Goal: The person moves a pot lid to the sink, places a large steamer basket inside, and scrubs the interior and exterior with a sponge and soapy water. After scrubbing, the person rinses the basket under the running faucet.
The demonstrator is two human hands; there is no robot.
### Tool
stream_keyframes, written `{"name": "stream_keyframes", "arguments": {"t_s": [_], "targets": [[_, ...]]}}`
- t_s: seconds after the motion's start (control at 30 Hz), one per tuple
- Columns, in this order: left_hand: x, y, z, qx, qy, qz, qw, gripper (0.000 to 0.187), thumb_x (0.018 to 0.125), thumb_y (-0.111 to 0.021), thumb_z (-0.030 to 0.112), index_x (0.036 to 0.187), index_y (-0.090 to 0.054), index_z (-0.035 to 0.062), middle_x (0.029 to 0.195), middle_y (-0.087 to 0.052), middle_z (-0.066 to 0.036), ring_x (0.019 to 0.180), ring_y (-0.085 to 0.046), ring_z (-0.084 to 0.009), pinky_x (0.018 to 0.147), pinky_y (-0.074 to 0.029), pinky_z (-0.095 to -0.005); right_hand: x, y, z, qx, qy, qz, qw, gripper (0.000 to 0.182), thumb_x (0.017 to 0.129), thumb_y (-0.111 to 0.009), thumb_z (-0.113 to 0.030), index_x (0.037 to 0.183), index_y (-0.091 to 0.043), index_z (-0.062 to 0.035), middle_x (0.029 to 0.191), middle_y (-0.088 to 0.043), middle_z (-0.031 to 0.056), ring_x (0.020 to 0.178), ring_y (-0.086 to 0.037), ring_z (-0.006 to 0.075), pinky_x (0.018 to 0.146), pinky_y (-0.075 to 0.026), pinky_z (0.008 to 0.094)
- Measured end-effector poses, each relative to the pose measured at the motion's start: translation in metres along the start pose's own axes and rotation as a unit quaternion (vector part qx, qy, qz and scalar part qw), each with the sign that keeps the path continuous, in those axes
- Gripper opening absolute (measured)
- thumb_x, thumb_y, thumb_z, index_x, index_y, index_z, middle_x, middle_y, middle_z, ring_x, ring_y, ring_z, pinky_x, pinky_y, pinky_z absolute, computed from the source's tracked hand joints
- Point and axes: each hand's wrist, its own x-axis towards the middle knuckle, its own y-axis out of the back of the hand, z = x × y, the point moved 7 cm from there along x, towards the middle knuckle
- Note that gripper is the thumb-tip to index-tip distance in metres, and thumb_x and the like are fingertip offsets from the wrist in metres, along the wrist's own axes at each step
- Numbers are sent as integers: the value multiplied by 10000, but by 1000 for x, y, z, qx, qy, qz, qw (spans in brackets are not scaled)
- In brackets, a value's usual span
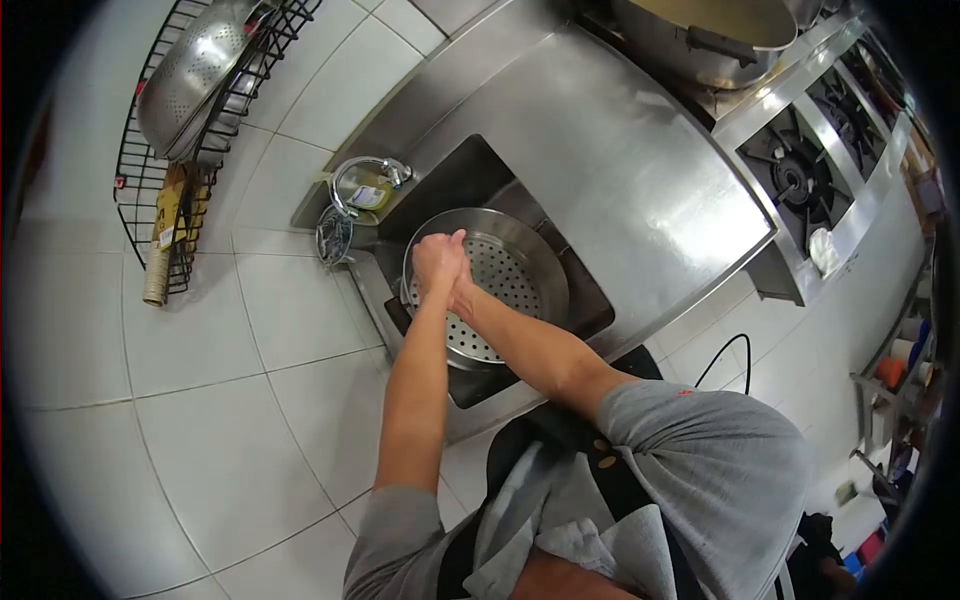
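My left hand (436,262) and my right hand (463,287) are pressed together, closed against each other above the sink. Nothing shows between them, though the inner fingers are hidden. Right below is a round metal pan with a perforated bottom (498,277), lying in the sink basin (592,309); both hands overlap its left side in this view. Beyond my hands, a curved chrome faucet (341,184) stands at the sink's corner. A bottle with yellowish liquid and a label (369,195) sits beside the faucet.
A steel drainboard (640,180) extends right of the sink toward a gas stove (797,178). A large pot (715,45) stands at the back. On the tiled wall, a black wire rack (132,160) holds a metal colander (195,85). A small wire basket (334,236) hangs by the faucet.
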Motion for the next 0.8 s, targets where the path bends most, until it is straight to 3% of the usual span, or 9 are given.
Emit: {"name": "stream_keyframes", "arguments": {"t_s": [0.1, 0.2, 0.3, 0.4, 0.47, 0.6, 0.7, 0.77, 0.8], "targets": [[14, -26, -17, 21, 32, -7, 999, 352, 789, -636, 360, 841, -689, 16, 935, -650, -235, 924, -604, -412, 837, -458, -476, -8, 11, -9, 8, 44, 66, 997, 371, 949, -396, -473, 892, -585, -159, 843, -617, 16, 749, -599, 188, 643, -492, 349], [21, -38, -24, 19, 6, 27, 999, 345, 808, -625, 341, 779, -685, 2, 852, -647, -247, 863, -604, -448, 790, -471, -491, -21, 0, -15, 67, 33, -8, 997, 338, 957, -392, -441, 927, -578, -161, 838, -615, 9, 741, -596, 171, 623, -489, 317], [24, -45, -33, 8, 21, 31, 999, 288, 795, -612, 287, 764, -687, 11, 844, -649, -241, 859, -606, -438, 786, -476, -481, -30, 28, -10, -76, -8, 180, 981, 309, 964, -392, -417, 965, -567, -162, 839, -609, -3, 755, -594, 157, 626, -484, 297], [26, -41, -38, -19, -18, 104, 994, 243, 752, -634, 212, 687, -644, -22, 741, -626, -252, 759, -605, -435, 715, -468, -471, -30, 29, -9, -101, 12, 198, 975, 283, 955, -412, -394, 1004, -558, -157, 819, -600, 0, 680, -586, 148, 545, -470, 319], [32, -42, -41, 7, -18, 75, 997, 191, 723, -603, 171, 690, -650, -11, 747, -629, -253, 763, -603, -442, 722, -475, -471, -36, 41, -13, -212, 12, 303, 929, 259, 937, -405, -304, 824, -565, -136, 659, -556, 19, 511, -524, 175, 403, -391, 322], [31, -25, -37, 42, -21, 46, 998, 172, 704, -587, 156, 691, -653, -2, 757, -632, -248, 769, -612, -427, 721, -484, -469, -42, 42, -21, -381, -26, 354, 854, 265, 928, -415, -303, 837, -581, -118, 576, -509, 9, 499, -520, 177, 410, -403, 310], [29, -11, -33, 73, -67, 22, 995, 181, 718, -597, 182, 708, -680, 22, 777, -647, -224, 801, -636, -393, 754, -496, -480, -33, 49, -22, -481, -1, 325, 814, 223, 880, -470, -251, 844, -588, -64, 591, -581, 78, 555, -593, 284, 474, -465, 405], [32, -10, -40, 109, -57, 16, 992, 158, 725, -606, 163, 747, -677, 23, 785, -653, -209, 771, -635, -388, 737, -503, -463, -17, 10, -26, -862, 205, 65, 459, 219, 821, -513, -210, 903, -574, -17, 719, -649, 186, 672, -631, 394, 609, -497, 486], [35, -11, -45, 144, -46, 12, 988, 142, 733, -614, 143, 787, -674, 25, 794, -659, -195, 741, -633, -383, 721, -510, -447, -18, 8, -31, -865, 203, 61, 454, 219, 821, -513, -210, 903, -574, -17, 719, -649, 186, 672, -631, 394, 609, -497, 486]]}}
